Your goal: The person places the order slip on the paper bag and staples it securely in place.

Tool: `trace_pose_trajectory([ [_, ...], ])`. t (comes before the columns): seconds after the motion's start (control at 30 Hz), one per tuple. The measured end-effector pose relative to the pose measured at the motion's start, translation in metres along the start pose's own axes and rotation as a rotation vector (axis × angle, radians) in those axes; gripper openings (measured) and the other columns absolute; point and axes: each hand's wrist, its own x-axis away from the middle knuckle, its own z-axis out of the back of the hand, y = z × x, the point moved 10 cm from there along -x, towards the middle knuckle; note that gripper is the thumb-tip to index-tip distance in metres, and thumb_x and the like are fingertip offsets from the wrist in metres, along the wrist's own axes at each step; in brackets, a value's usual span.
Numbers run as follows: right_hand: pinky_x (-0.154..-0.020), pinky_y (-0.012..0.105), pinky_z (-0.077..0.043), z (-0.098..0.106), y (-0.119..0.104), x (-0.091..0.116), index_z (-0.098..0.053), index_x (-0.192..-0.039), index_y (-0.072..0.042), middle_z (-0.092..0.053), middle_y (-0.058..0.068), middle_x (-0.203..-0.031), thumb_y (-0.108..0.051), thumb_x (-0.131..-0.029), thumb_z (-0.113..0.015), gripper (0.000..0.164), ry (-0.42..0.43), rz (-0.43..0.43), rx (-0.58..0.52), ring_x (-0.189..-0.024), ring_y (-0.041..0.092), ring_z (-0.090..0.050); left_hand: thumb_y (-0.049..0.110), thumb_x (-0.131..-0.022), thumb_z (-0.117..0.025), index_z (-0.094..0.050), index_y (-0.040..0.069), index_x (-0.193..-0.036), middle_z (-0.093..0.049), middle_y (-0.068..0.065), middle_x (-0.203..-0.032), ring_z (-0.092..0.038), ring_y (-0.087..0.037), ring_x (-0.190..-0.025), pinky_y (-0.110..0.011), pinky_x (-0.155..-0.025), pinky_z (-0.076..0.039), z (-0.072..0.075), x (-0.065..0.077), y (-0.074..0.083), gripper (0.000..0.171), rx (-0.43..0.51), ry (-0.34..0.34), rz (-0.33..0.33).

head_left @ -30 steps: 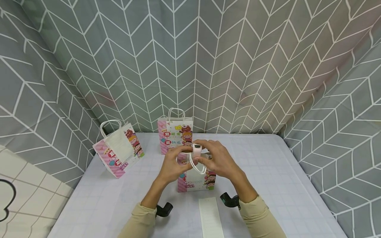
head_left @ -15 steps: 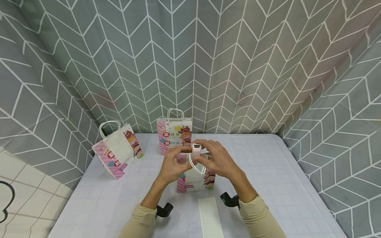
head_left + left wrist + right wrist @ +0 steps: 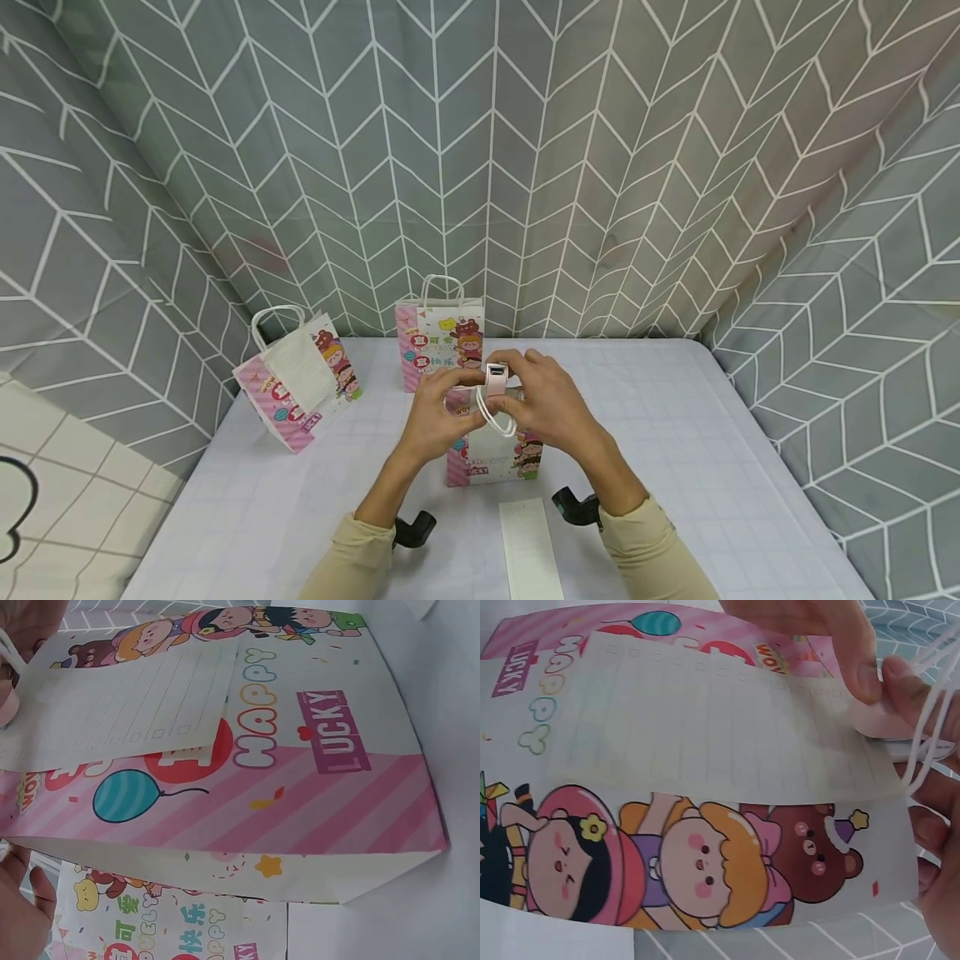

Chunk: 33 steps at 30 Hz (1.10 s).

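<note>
A small pink stapler [image 3: 496, 382] sits at the top edge of a paper bag [image 3: 480, 477] with cartoon figures. My right hand [image 3: 555, 407] grips the stapler, its thumb on top in the right wrist view and other fingers partly hidden behind the bag. Opposite it, my left hand [image 3: 437, 418] pinches the bag's top edge, its thumb and index finger close against the stapler. A lined paper sheet [image 3: 705, 720] lies flat against the bag's front, one end under the stapler. White cord handles [image 3: 934, 712] loop beside the right hand. Whether a staple is in the paper, I cannot tell.
Behind stands a second printed bag [image 3: 442, 333]. At the left, a third bag [image 3: 288, 383] leans with a sheet on its front. A strip of white paper [image 3: 531, 546] lies on the white table [image 3: 675, 467] between my forearms. A patterned curtain [image 3: 465, 167] closes off the back.
My right hand shifts very slightly about the stapler. The bags, the left hand and the paper strip stay where they were.
</note>
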Motion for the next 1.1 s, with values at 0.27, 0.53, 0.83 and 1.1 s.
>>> trace_pose_trajectory([
  [0.27, -0.058, 0.028, -0.034, 0.0017, -0.0022, 0.0020, -0.062, -0.127, -0.021, -0.054, -0.005, -0.080, -0.034, -0.081, -0.083, 0.053, 0.057, -0.001, 0.017, -0.068, 0.009, -0.036, 0.033, -0.074, -0.091, -0.070, 0.023, -0.116, -0.075, 0.006, -0.110, -0.062, -0.018, -0.108, -0.052, -0.102, -0.030, 0.0004, 0.0002, 0.0034, 0.049, -0.026, 0.037, 0.002],
  [0.53, -0.058, 0.028, -0.035, 0.0000, -0.0003, 0.0027, -0.063, -0.126, -0.022, -0.056, -0.004, -0.082, -0.036, -0.079, -0.083, 0.053, 0.074, 0.001, -0.032, -0.070, 0.010, -0.038, 0.033, -0.072, -0.092, -0.072, 0.023, -0.109, -0.074, 0.008, -0.104, -0.063, -0.014, -0.102, -0.044, -0.094, -0.039, -0.0002, -0.0034, 0.0036, 0.043, -0.002, 0.047, 0.001],
  [0.83, -0.063, 0.030, -0.037, -0.0014, -0.0019, 0.0010, -0.065, -0.123, -0.018, -0.062, -0.005, -0.085, -0.027, -0.083, -0.081, 0.044, 0.102, 0.009, -0.026, -0.069, 0.011, -0.041, 0.032, -0.071, -0.093, -0.073, 0.022, -0.106, -0.074, 0.009, -0.099, -0.062, -0.012, -0.095, -0.041, -0.086, -0.044, 0.0012, -0.0060, 0.0035, 0.042, 0.004, 0.053, 0.001],
  [1.1, -0.065, 0.030, -0.038, -0.0003, -0.0070, 0.0022, -0.066, -0.119, -0.016, -0.064, -0.004, -0.080, -0.013, -0.081, -0.080, 0.040, 0.158, 0.031, -0.010, -0.065, 0.011, -0.040, 0.031, -0.069, -0.094, -0.073, 0.021, -0.098, -0.075, 0.007, -0.092, -0.061, -0.014, -0.090, -0.045, -0.089, -0.036, 0.0045, -0.0060, 0.0073, 0.037, -0.029, 0.103, -0.011],
])
